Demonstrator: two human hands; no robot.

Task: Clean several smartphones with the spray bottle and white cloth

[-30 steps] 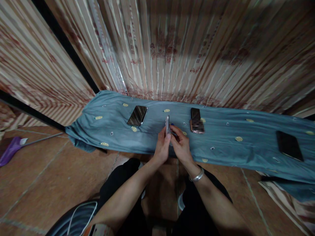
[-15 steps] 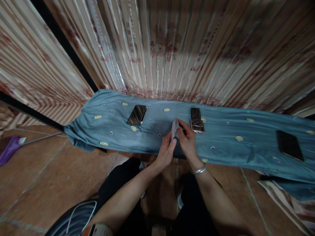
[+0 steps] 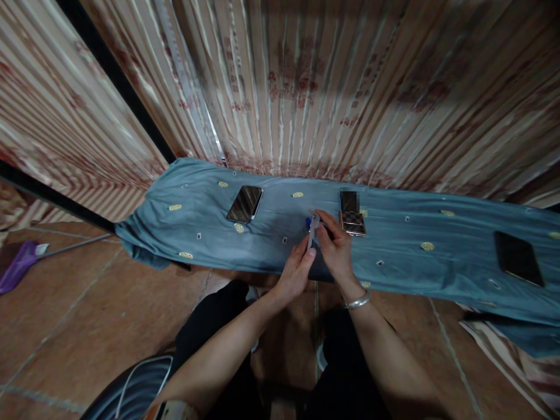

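Over the front half of the cloth-covered bench, my left hand (image 3: 297,271) grips the lower end of a thin light-grey case (image 3: 313,228). The case is held tilted, almost edge-on to me. My right hand (image 3: 335,245) pinches its upper right side, with fingers bent around the edge. A small dark-blue part (image 3: 308,223) shows at the left of the case; its kind is unclear. Just beyond my right hand lies a dark item with a checkered lower half (image 3: 352,221), partly blurred out. To the left rests a black phone (image 3: 245,204) with a shiny, striped reflection.
A blue patterned cloth (image 3: 394,262) covers the long narrow bench. At the far right lies another dark, flat device (image 3: 518,258). Striped curtains (image 3: 289,134) hang behind, and black poles (image 3: 122,87) stand at the left. A purple dustpan-like item (image 3: 20,265) lies on the tiled floor.
The grey case has turned more edge-on between my hands, and the small blue part now shows beside it. Both hands have shifted very slightly right and keep hold.
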